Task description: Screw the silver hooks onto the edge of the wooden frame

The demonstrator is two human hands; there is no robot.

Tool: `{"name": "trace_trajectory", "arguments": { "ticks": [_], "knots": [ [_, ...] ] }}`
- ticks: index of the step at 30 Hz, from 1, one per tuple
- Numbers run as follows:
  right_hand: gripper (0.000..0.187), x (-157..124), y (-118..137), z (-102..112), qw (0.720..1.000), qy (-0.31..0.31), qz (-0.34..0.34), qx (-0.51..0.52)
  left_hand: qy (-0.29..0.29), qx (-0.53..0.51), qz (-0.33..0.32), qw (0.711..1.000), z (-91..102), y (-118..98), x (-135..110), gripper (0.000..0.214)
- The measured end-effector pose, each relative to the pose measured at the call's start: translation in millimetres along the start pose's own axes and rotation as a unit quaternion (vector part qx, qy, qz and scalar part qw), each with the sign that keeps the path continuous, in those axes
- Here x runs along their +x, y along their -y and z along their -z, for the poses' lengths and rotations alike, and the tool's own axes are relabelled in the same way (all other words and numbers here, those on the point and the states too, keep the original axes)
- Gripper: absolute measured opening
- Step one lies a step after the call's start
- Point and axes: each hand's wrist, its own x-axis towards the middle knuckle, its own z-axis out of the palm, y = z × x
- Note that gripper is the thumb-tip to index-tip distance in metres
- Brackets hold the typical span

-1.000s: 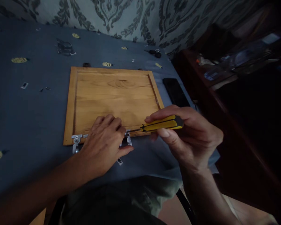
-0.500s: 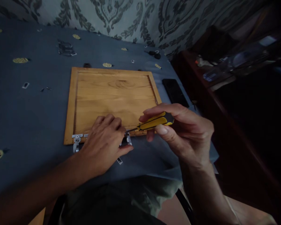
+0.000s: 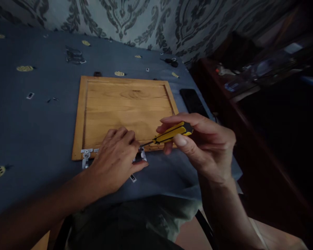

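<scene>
A framed wooden panel (image 3: 130, 114) lies flat on the blue cloth. Along its near edge, one metal hinge (image 3: 86, 155) shows at the left corner. My left hand (image 3: 118, 149) rests over that edge further right, its fingers curled down around a second metal hinge (image 3: 143, 155), mostly covered by the fingers. In my right hand (image 3: 206, 144), thumb and fingers grip the yellow and black handle of a screwdriver (image 3: 172, 133). The shaft points left and down to the second hinge beside my left fingertips; the exact contact of the tip is hidden.
A dark phone (image 3: 194, 102) lies right of the panel. Small black scissors (image 3: 170, 61) sit at the back, and a dark tangled item (image 3: 74, 55) lies at the back left. Two small screw-like pieces (image 3: 52, 100) are left of the panel. A dark wooden edge (image 3: 240, 114) runs along the right.
The screwdriver handle has turned slightly in my right fingers, and that hand has shifted a little. My left hand stays in place on the hinge. The whole view has moved slightly.
</scene>
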Motion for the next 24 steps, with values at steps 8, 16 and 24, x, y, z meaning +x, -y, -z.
{"name": "trace_trajectory", "arguments": {
  "ticks": [8, 16, 24],
  "knots": [
    [0.015, 4, 0, -8, 0.998, -0.047, 0.028, -0.037, 0.007, -0.008, 0.009, 1.000, -0.1, -1, 1, 0.033],
    [0.025, 1, -1, -2, 1.000, 0.010, 0.021, -0.005, 0.023, -0.002, 0.014, 1.000, 3.9, -2, 4, 0.031],
    [0.018, 6, 1, -10, 0.998, -0.043, 0.035, -0.021, 0.041, -0.013, 0.023, 0.999, 4.3, -2, 3, 0.031]
  ]
}}
